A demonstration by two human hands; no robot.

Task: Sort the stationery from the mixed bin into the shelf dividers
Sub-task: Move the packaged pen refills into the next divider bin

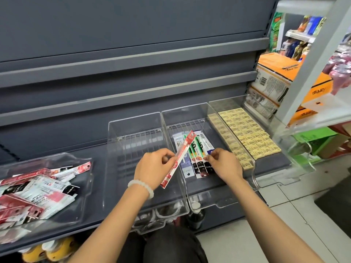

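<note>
Left hand (153, 166) fingers grasp a long red-and-white pen packet (178, 160) above the clear plastic dividers; right hand (224, 162) fingers pinch a dark packet (208, 166) among packets lying in the middle divider (218, 202).

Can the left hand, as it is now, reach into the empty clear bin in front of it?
Probably yes: the left hand hovers over the empty clear bin, whose top is open. It already holds a red pen pack.

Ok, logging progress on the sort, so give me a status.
Left hand shut on long red-and-white pen packet. Right hand pinching flat packets in the middle clear plastic bin. Nothing in the way.
</note>
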